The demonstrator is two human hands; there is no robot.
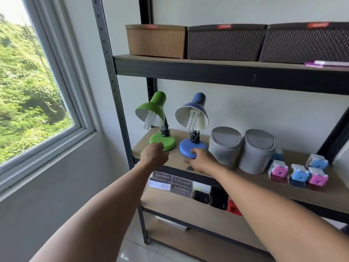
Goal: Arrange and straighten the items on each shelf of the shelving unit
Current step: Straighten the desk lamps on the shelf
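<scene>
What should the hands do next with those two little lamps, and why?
Probably turn the green lamp a touch so its shade faces the same way as the blue lamp. The left hand and right hand are already at the two bases.

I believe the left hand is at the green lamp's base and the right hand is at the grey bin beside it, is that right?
Not quite. In the head view the left hand is at the green lamp base, but the right hand is at the blue lamp base, not the grey bin.
</scene>
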